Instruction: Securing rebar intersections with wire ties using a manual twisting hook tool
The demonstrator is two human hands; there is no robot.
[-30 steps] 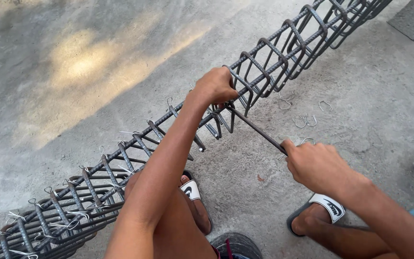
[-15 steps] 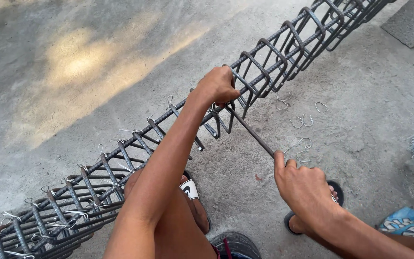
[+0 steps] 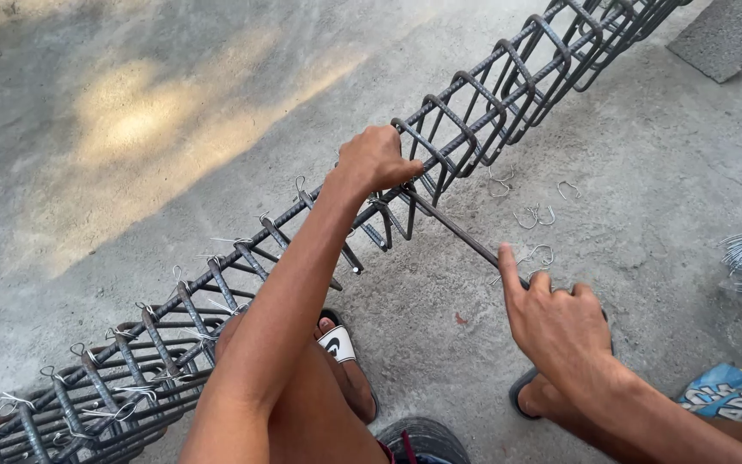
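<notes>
Left hand [image 3: 377, 161] clenched on cage [image 3: 474, 112] bar at tie point; right hand [image 3: 560, 322] grasping hook rod [image 3: 453, 228]. Steady cage, turn rod evenly, twist wire snug, not overtight.

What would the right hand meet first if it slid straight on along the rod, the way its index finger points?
Probably the rebar cage, about where the left hand grips it; the thin rod runs there from the right hand.

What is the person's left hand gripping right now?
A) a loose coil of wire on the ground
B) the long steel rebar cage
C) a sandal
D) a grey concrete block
B: the left hand is closed over a bar of the rebar cage, while the right hand holds a thin metal rod angled toward it.
</notes>
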